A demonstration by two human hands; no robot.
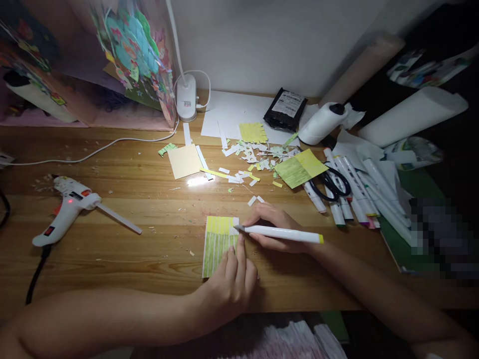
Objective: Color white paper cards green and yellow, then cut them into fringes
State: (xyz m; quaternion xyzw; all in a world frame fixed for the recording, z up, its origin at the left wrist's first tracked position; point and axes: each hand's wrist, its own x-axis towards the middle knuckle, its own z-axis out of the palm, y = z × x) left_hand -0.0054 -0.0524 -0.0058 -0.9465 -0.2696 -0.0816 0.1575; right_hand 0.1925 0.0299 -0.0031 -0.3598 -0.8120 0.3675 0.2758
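Observation:
A small paper square (215,249), striped yellow along its top and green below with pale gaps, lies on the wooden desk. Fingertips of my left hand (234,274) press on its right side, index finger stretched toward the upper edge. My right hand (275,219) is closed around a white marker (284,233) with a yellow end. The marker lies nearly level, its grey tip at the paper's upper right, where a pale strip shows uncoloured. Part of the square's lower right is hidden under my left hand.
At left lies a white glue gun (73,204), its red light lit. Paper scraps (258,154), a cream square (185,161) and a green-yellow square (301,168) lie beyond my hands. Black-handled scissors (337,182) and several markers (355,189) are at right. A power strip (186,97) stands behind.

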